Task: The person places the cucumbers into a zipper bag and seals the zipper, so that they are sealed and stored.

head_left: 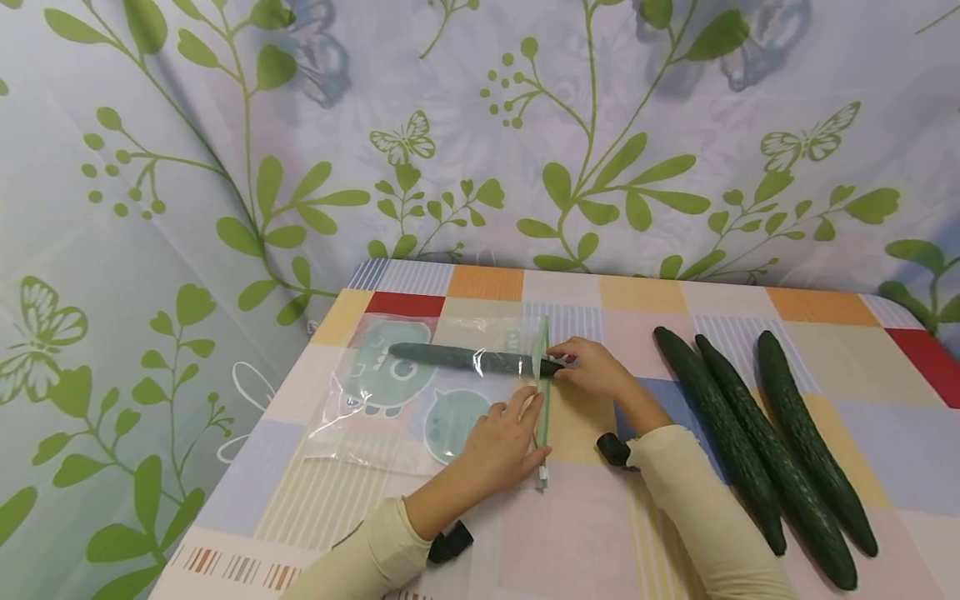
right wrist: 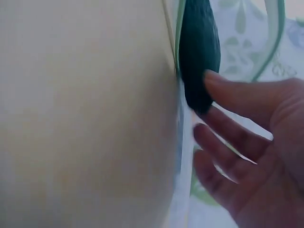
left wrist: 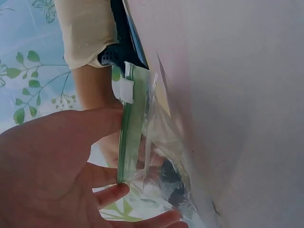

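A clear zip bag (head_left: 322,437) with a green slider strip and pale cartoon prints lies flat on the table, its mouth facing right. Most of a dark green cucumber (head_left: 480,360) is inside it, and the near end sticks out past the strip. My right hand (head_left: 592,367) pinches that end between thumb and fingers, as the cucumber (right wrist: 199,52) in the right wrist view shows. At the bag's mouth my left hand (head_left: 502,442) holds the green strip (left wrist: 130,137), thumb on one side and fingers on the other. The white slider (left wrist: 126,90) sits near the strip's end.
Three more cucumbers (head_left: 783,446) lie side by side on the right of the table, beyond the right forearm. A patchwork-patterned cloth (head_left: 562,533) covers the table. Behind it hangs a curtain (head_left: 450,83) with green leaves and butterflies. Each wrist wears a black strap mount (head_left: 613,450).
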Demonstrator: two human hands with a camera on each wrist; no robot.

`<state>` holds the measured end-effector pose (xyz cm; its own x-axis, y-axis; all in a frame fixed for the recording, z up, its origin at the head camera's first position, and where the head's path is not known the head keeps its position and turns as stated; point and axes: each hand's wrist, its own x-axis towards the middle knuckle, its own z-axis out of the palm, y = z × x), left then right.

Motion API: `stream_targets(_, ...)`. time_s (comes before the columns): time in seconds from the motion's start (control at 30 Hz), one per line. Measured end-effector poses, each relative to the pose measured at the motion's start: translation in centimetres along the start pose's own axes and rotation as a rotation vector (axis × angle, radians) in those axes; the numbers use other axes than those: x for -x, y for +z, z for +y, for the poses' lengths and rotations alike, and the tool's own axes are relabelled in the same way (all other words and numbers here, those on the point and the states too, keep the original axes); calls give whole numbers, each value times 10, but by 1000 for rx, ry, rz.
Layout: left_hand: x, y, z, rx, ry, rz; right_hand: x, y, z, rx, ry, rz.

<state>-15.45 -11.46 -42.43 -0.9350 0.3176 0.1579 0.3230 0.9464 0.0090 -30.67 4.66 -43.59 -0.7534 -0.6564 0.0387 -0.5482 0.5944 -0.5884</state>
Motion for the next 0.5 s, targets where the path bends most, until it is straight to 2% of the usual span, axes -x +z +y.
stream_targets(0.17, 0, 2, -3, -8, 11, 0, 1, -3, 9, 25, -38, -70)
stream_targets(0.5, 1, 3, -4, -16, 30, -53, -4, 1, 8, 218, -268, 27)
